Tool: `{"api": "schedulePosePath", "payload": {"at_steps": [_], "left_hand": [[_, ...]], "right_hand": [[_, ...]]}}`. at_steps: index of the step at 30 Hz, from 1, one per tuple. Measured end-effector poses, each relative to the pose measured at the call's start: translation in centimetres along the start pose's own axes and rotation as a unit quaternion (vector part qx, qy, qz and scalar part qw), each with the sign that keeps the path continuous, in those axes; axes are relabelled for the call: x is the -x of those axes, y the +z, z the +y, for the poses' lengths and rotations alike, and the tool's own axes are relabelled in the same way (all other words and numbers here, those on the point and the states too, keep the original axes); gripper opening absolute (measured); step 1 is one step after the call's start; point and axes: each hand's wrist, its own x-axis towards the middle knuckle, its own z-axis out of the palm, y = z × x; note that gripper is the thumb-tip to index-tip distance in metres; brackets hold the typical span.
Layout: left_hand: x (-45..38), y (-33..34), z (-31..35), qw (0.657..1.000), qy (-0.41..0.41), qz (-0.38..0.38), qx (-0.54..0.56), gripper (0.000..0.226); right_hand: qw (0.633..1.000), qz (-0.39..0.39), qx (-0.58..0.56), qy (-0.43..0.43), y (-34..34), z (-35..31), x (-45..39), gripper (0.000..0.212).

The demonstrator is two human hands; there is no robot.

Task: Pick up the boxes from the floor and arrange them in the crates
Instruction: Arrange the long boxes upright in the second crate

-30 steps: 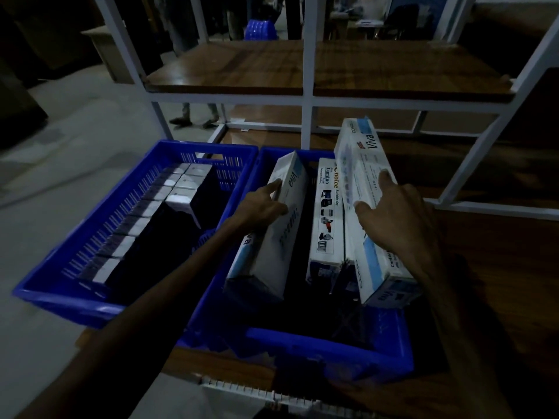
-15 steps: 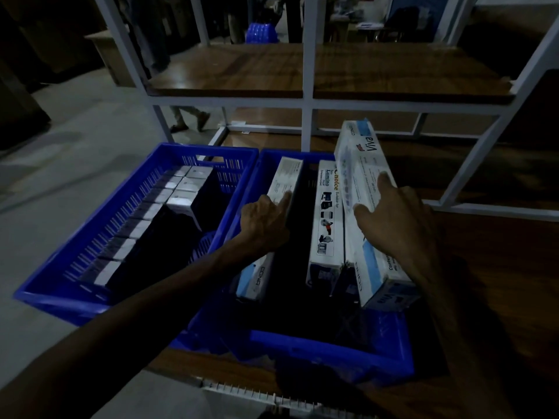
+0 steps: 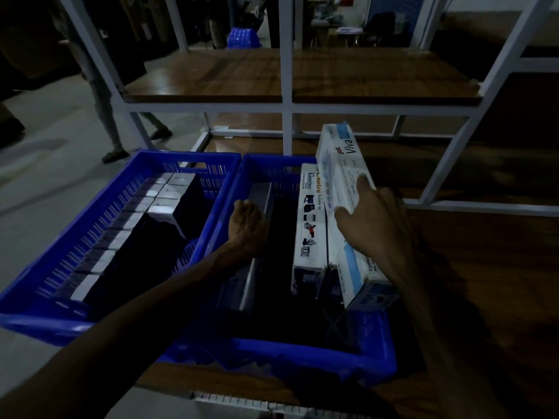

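Observation:
Two blue crates stand side by side on a low wooden shelf. In the right crate (image 3: 284, 356) my left hand (image 3: 246, 226) grips a long white box (image 3: 257, 237) that lies low against the crate's left wall. My right hand (image 3: 372, 225) rests with spread fingers on a long white and blue "Viva" box (image 3: 341, 164), which leans on the crate's right rim. A "Choice" box (image 3: 308, 231) stands on edge between the two. The left crate (image 3: 45, 316) holds rows of small white and dark boxes (image 3: 163, 198).
A white metal rack (image 3: 286, 105) with wooden shelves (image 3: 217, 77) rises right behind the crates. A person's legs (image 3: 112, 116) stand on the grey floor at the back left. The shelf's front edge (image 3: 236, 400) lies just below the crates.
My left hand has lowered the white box from a tilted, raised pose down along the right crate's left wall. My right hand has stayed on the Viva box.

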Motion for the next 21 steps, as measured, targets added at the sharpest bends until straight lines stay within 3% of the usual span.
{"api": "schedulePosePath", "payload": {"at_steps": [9,13,17,21], "left_hand": [[-0.8,0.6,0.8,1.0,-0.011,-0.002,-0.011,0.059],[-0.6,0.5,0.7,0.995,-0.033,0.057,0.071,0.047],[0.5,-1.5,0.9,0.951,-0.1,0.151,0.249,0.042],[1.6,-4.4,0.5,0.896,-0.073,0.225,0.376,0.029]], "right_hand": [[1.0,0.007,-0.006,0.004,-0.3,0.0,0.2,0.081],[1.0,0.011,-0.01,0.003,-0.4,0.1,0.3,0.08],[1.0,0.016,-0.017,0.0,-0.3,0.3,0.2,0.08],[0.999,0.02,-0.032,-0.011,-0.5,0.4,0.0,0.076]]}}
